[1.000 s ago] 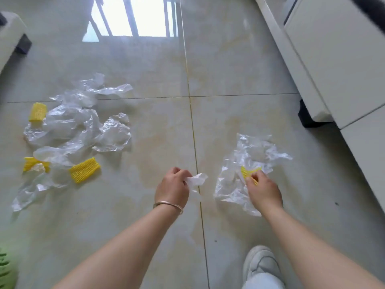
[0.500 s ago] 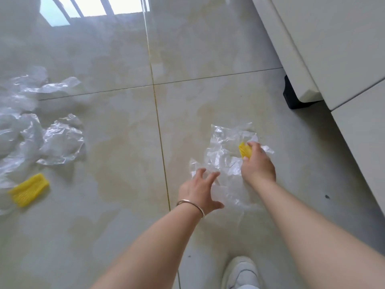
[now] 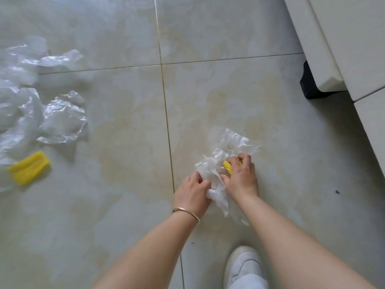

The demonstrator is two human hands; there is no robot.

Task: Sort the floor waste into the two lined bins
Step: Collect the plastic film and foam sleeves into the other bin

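Bare floor tile (image 3: 125, 195) runs open from the middle of the view out to 6, 7 and 12 o'clock, with room for a hand to sweep low. At 9 to 10 o'clock a spread of crumpled clear plastic bags (image 3: 62, 119) covers the floor, and a yellow foam net (image 3: 29, 171) lies just beside them at 8 o'clock. At 4 o'clock another crumpled plastic sheet (image 3: 231, 142) takes up the tile, with both hands on it. A white shoe (image 3: 242, 265) stands at 5 o'clock. The white cabinet (image 3: 333, 38) closes off 1 to 3 o'clock; its black foot (image 3: 310, 86) rests on the floor at 2 o'clock.
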